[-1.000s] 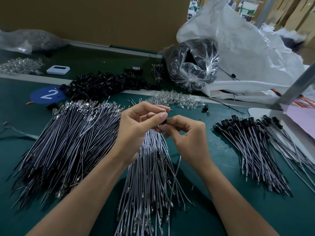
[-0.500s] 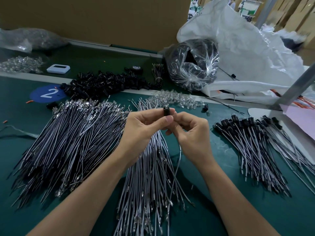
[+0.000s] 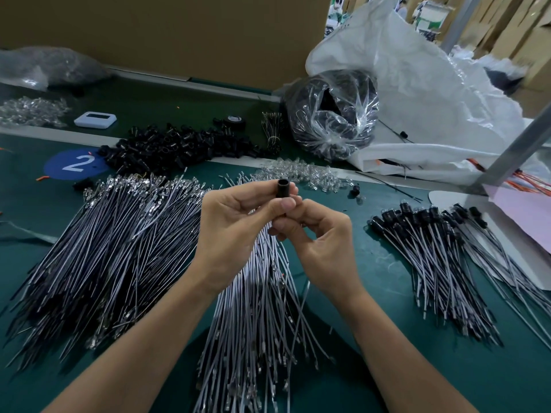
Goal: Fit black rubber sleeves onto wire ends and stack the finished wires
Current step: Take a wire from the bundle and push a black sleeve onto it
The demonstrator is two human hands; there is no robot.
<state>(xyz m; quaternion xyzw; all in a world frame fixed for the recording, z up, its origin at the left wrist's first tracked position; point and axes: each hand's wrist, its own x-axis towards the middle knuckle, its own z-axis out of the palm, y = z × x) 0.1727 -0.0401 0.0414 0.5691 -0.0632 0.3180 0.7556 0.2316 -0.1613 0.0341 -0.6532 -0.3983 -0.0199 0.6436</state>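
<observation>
Pinched between thumb and fingers of the left hand (image 3: 235,231), the black sleeve (image 3: 283,192) stands nearly upright, its open mouth up. Directly beneath, the right hand (image 3: 323,245) pinches its lower end; any wire there is hidden. Both hands hover over loose wires (image 3: 256,317). The finished stack (image 3: 432,245) lies rightward, nearer the right hand.

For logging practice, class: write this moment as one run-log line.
step: sleeve fitting | left hand: pinches black rubber sleeve | right hand: pinches wire below it | finished wires: stacked right
</observation>
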